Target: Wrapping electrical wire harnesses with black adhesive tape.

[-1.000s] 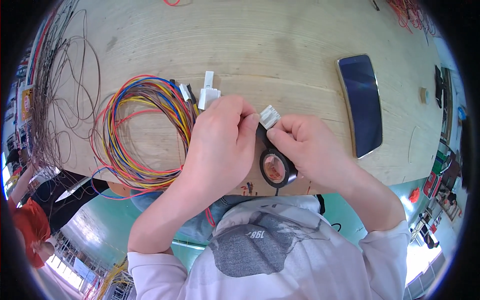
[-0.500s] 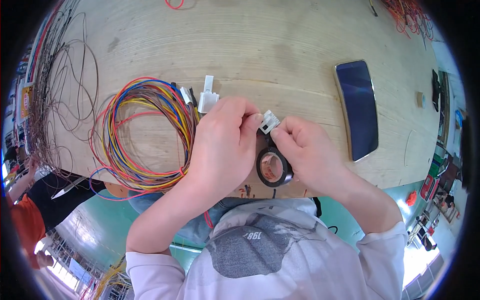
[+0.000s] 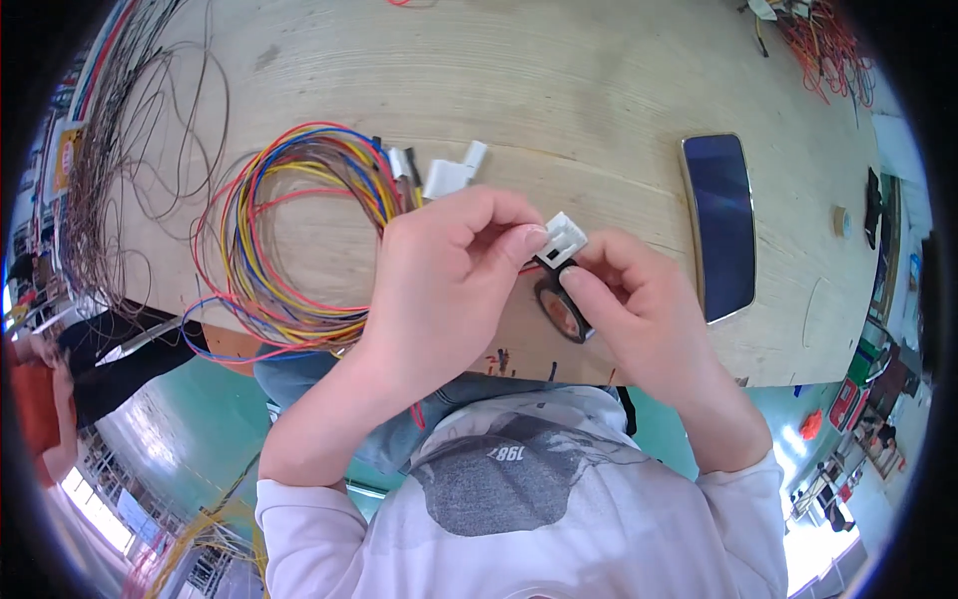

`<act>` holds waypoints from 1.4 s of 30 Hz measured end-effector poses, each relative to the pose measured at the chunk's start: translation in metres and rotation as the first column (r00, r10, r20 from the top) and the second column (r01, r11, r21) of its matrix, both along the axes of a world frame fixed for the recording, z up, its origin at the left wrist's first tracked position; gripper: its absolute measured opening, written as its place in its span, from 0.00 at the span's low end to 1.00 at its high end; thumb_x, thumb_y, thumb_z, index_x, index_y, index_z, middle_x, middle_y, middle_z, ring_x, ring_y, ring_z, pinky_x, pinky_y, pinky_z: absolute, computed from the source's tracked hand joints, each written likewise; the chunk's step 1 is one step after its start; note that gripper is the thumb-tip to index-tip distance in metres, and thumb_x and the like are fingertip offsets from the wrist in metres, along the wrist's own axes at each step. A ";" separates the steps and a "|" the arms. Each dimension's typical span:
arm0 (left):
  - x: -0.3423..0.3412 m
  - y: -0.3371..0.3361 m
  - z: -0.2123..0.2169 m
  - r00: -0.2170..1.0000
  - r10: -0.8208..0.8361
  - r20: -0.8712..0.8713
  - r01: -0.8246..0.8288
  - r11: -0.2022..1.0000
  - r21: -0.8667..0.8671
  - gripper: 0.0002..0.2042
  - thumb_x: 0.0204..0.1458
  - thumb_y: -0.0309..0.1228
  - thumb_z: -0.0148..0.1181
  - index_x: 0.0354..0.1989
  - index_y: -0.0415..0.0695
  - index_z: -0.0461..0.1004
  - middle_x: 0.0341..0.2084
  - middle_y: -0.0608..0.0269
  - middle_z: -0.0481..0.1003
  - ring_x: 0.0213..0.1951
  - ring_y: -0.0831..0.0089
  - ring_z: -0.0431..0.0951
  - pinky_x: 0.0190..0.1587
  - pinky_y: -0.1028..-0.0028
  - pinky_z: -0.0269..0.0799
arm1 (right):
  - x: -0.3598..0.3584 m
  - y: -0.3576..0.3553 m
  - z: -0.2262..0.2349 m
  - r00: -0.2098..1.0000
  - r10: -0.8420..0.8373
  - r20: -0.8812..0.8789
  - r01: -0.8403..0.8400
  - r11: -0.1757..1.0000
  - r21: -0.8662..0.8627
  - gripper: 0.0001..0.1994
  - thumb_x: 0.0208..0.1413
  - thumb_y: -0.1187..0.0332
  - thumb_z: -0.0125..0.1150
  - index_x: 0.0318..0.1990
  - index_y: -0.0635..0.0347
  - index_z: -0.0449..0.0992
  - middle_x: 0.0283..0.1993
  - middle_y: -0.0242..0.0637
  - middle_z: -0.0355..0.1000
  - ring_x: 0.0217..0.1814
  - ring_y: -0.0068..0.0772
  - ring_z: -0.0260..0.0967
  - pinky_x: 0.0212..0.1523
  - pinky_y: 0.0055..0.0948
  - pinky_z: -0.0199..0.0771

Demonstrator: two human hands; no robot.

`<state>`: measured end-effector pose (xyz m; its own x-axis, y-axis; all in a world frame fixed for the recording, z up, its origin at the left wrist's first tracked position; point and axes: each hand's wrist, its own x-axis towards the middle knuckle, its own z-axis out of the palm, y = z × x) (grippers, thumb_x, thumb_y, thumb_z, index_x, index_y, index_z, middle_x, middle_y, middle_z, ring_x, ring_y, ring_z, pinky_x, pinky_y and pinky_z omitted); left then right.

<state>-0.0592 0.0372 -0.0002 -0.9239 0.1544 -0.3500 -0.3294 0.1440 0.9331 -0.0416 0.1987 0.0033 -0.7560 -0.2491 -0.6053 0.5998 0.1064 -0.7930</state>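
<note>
Pinching a small white plastic connector (image 3: 564,238) between thumb and forefinger of the left hand (image 3: 449,285), just above the near edge of the wooden worktop (image 3: 559,90). Closing the right hand (image 3: 639,304) around a roll of black tape (image 3: 562,307), fingertips meeting the connector from below; both grips shut, one on the connector, the other on the roll.

Compared with a second ago: hands sitting almost where they were, connector drifting only slightly in the picture, turning a little so its slotted face shows more. Judging from that, fine finger work going on at the connector rather than any reaching or setting down.

Lying untouched to the left: a looped bundle of coloured wires (image 3: 289,240), ends running toward the left hand, with two more white connectors (image 3: 449,175) just beyond the knuckles. Resting well to the right: a dark phone (image 3: 720,225), screen up.

Hiding behind the left palm: whatever joins the wires to the held connector. Showing only partly: the tape roll, mostly covered by the right fingers. Too small to settle: whether a strip of tape is already reaching the connector.
</note>
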 end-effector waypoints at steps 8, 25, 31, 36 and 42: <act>0.008 -0.018 -0.004 0.985 0.073 0.154 -0.140 0.863 0.485 0.03 0.51 0.22 0.52 0.33 0.35 0.71 0.27 0.67 0.72 0.31 0.84 0.70 0.35 0.84 0.67 | 0.000 -0.004 0.006 0.854 0.268 -0.446 -0.132 0.941 0.312 0.04 0.51 0.74 0.53 0.34 0.64 0.70 0.25 0.40 0.66 0.28 0.36 0.62 0.30 0.29 0.61; 0.031 -0.005 -0.005 0.944 0.321 0.081 -0.314 0.788 0.530 0.04 0.50 0.22 0.54 0.35 0.38 0.70 0.28 0.66 0.72 0.32 0.82 0.72 0.35 0.81 0.69 | 0.002 -0.012 0.007 0.895 0.179 -0.409 -0.147 0.983 0.108 0.06 0.53 0.73 0.53 0.36 0.66 0.71 0.28 0.31 0.70 0.31 0.17 0.64 0.33 0.19 0.65; 0.039 -0.006 -0.020 0.773 0.039 -0.633 -0.190 0.966 -0.173 0.08 0.46 0.19 0.54 0.36 0.36 0.68 0.24 0.53 0.68 0.25 0.61 0.71 0.25 0.70 0.66 | 0.008 -0.012 0.007 0.801 0.262 -0.538 -0.103 0.946 0.308 0.04 0.49 0.75 0.54 0.33 0.64 0.72 0.25 0.33 0.68 0.27 0.24 0.62 0.31 0.24 0.61; 0.044 -0.004 -0.016 0.800 0.055 -0.597 -0.137 0.986 -0.092 0.10 0.45 0.24 0.58 0.34 0.36 0.67 0.24 0.53 0.68 0.26 0.60 0.70 0.27 0.70 0.67 | 0.014 -0.013 0.013 0.767 0.305 -0.564 -0.084 0.920 0.382 0.03 0.48 0.75 0.55 0.31 0.62 0.72 0.25 0.36 0.68 0.26 0.33 0.61 0.31 0.29 0.59; 0.041 -0.005 -0.017 0.898 0.070 -0.435 -0.064 0.998 0.029 0.11 0.44 0.25 0.60 0.34 0.36 0.67 0.24 0.53 0.69 0.26 0.61 0.71 0.28 0.70 0.67 | 0.020 -0.017 0.014 0.783 0.266 -0.563 -0.009 0.909 0.417 0.04 0.48 0.73 0.57 0.32 0.60 0.73 0.23 0.34 0.67 0.25 0.33 0.61 0.31 0.30 0.58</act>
<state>-0.0184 0.0321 -0.0174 -0.9919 0.0885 0.0914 0.1019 0.1226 0.9872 -0.0214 0.1819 0.0171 -0.9662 -0.2327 -0.1105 -0.0249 0.5111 -0.8591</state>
